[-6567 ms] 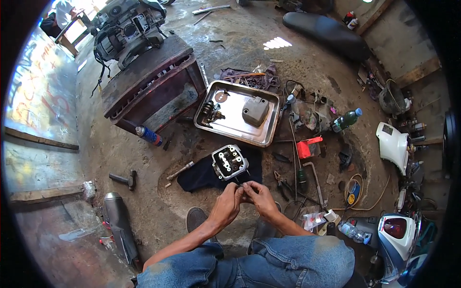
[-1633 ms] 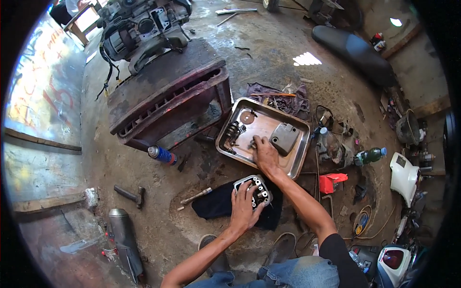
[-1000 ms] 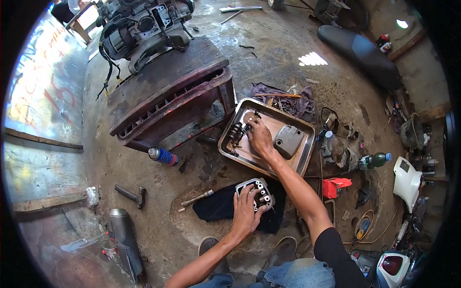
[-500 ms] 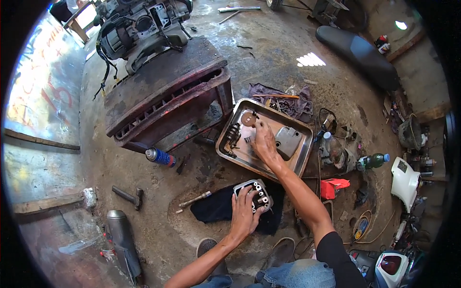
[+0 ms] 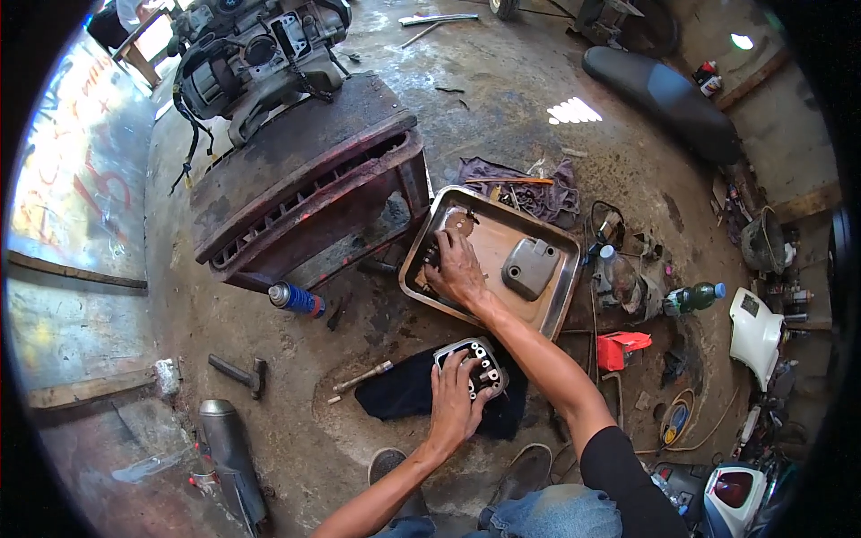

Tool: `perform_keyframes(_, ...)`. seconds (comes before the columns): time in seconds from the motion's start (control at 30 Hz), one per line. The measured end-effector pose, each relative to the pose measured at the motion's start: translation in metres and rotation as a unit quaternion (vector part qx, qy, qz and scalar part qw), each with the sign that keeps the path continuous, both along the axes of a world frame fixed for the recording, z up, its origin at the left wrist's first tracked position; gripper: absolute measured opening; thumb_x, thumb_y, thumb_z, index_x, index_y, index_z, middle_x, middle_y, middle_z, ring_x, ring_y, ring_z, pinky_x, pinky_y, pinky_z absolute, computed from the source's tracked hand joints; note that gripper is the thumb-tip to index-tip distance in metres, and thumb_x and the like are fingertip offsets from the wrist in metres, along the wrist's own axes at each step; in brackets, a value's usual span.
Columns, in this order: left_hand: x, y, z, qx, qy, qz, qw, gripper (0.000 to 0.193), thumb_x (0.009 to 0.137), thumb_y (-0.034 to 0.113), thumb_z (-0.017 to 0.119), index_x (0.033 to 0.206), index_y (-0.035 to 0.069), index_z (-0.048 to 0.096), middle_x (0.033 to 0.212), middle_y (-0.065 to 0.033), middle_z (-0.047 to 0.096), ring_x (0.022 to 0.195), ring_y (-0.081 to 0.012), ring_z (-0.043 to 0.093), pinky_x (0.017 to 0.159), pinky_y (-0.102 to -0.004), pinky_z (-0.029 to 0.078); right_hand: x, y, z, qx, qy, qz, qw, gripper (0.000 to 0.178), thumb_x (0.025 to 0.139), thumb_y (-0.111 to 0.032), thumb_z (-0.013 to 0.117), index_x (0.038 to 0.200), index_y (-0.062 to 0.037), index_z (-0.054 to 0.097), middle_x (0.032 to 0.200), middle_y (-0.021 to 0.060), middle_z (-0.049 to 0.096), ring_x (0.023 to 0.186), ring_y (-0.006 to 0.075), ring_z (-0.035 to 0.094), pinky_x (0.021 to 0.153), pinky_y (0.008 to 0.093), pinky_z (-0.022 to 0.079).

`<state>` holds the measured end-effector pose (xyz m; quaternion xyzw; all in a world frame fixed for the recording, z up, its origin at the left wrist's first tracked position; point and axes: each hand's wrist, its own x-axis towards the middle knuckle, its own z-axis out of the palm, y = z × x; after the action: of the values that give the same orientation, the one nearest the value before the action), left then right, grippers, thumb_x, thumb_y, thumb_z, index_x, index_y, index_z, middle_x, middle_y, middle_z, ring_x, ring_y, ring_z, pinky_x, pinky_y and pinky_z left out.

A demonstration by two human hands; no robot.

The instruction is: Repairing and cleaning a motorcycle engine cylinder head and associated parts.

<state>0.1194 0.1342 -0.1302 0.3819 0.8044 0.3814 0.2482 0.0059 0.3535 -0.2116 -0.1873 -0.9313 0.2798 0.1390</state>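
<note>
My left hand (image 5: 452,400) grips a metal engine cylinder head (image 5: 489,372) from its near left side, fingers over its top. The head rests on a dark cloth (image 5: 392,396) on the floor. Beyond it stands a metal tray (image 5: 502,203) with a shallow layer of brownish liquid. My right hand (image 5: 459,272) reaches into the tray's left side, fingers curled down over small dark parts (image 5: 429,260). What its fingertips grip is hidden. Just past that hand lies a toothed sprocket (image 5: 463,221), partly covered. A grey metal cover (image 5: 530,268) lies at the tray's right.
A stand (image 5: 314,179) bearing an engine (image 5: 260,58) rises at the left. Near it are a blue spray can (image 5: 297,299), a hammer (image 5: 240,375) and a socket wrench (image 5: 362,380). Right of the tray stand plastic bottles (image 5: 695,299) and a red box (image 5: 621,350).
My right hand has moved left within the tray, from beside the sprocket and grey cover to the small dark parts. My left hand stays on the cylinder head. The view has shifted slightly.
</note>
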Motion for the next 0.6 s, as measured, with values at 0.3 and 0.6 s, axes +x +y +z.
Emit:
perform_keyframes(0.3,-0.001,-0.002,0.001,0.002,0.008,0.002,1.0,0.063,0.088,0.022,0.077,0.14,0.004,0.048,0.148,-0.0208,0.044,0.142,-0.0424,0.04,0.12,-0.0633,0.023,0.011,0.028,0.039,0.013,0.121,-0.072,0.99,0.042,0.088,-0.012,0.072,0.126,-0.0005,0.061,0.123,0.0235,0.058,0.116,0.0404,0.059,0.103,0.0477,0.05)
perform_keyframes(0.6,0.001,-0.001,-0.003,0.01,0.001,0.001,1.0,0.064,0.088,0.023,0.078,0.14,0.004,0.047,0.149,-0.0206,0.042,0.143,-0.0422,0.038,0.12,-0.0643,0.022,0.059,0.159,0.034,-0.003,-0.063,-0.184,0.981,0.022,0.097,-0.021,0.068,0.106,-0.0027,0.077,0.101,0.0203,0.074,0.095,0.0357,0.072,0.087,0.0437,0.056)
